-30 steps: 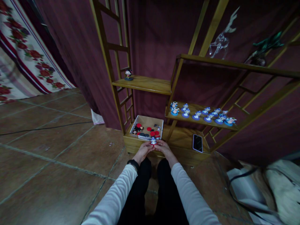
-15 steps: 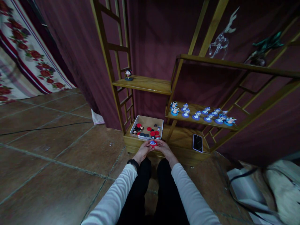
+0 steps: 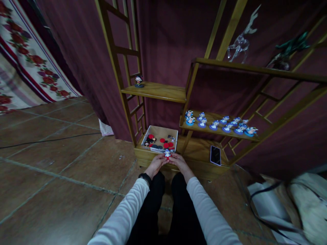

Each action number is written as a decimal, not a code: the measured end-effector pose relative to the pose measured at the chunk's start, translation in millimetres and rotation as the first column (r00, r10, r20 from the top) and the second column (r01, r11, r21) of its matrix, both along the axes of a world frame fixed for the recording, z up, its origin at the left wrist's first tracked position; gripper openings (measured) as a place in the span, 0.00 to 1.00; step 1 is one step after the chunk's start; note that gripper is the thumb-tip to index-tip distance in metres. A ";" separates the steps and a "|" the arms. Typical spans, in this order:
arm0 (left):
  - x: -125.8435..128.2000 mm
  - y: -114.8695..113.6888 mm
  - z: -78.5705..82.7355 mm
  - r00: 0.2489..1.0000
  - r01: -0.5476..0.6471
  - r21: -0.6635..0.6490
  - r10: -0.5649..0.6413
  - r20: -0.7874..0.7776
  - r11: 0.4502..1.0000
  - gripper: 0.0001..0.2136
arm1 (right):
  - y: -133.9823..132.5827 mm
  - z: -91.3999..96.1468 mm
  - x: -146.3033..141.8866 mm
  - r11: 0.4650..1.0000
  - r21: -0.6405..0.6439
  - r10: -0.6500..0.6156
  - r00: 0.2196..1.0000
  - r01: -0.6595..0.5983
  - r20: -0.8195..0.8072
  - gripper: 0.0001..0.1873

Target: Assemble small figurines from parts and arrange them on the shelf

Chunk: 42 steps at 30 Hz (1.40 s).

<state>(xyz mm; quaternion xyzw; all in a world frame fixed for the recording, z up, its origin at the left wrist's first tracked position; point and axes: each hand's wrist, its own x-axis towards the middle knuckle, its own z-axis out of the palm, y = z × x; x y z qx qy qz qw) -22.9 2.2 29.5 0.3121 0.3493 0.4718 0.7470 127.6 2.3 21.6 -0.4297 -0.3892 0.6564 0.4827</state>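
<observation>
Dark red curtain (image 3: 166, 41) is hung behind a wooden shelf unit (image 3: 153, 91) that stands on a brown tiled floor (image 3: 63, 160). A small figurine (image 3: 167, 153) on a red base is held upright between the two hands, low down at the front of the unit. It is pinched from the left by the fingers of the left hand (image 3: 157, 163) and from the right by those of the right hand (image 3: 178, 162), so both sets of fingers are closed narrowly on it. A dark watch (image 3: 145, 177) is worn on the left wrist.

Just behind the held piece, an open cardboard box (image 3: 163, 132) is set on the lowest board; red discs (image 3: 167, 145) and some darker pieces are seen inside it. A phone (image 3: 215, 155) is laid flat on the same board, to the right. One shelf up on the right, a row of blue-based figurines (image 3: 219, 124) is lined up. A single dark-haired figure (image 3: 138, 81) is stood on the left shelf. On the top board a clear glass deer (image 3: 240, 41) and a dark green ornament (image 3: 288, 49) are placed. A floral cloth (image 3: 25, 58) is seen at far left, a black cable (image 3: 51, 139) is run across the floor, and a pale bag (image 3: 293, 204) is lying at lower right.
</observation>
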 end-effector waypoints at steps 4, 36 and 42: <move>-0.4 0.1 -1.4 1.000 -0.003 0.009 0.003 -0.006 1.000 0.13 | 0.7 -1.7 0.4 1.000 0.005 0.007 1.000 -0.007 0.000 0.21; 2.4 -5.1 -0.2 0.983 -0.116 0.163 0.137 -0.125 0.980 0.23 | -7.1 10.2 2.2 0.997 0.016 0.073 0.997 -0.073 -0.030 0.25; 3.3 -3.4 -3.6 0.977 -0.123 0.180 0.151 -0.152 0.976 0.22 | -8.0 12.7 1.8 0.999 -0.009 0.050 0.999 -0.051 -0.010 0.26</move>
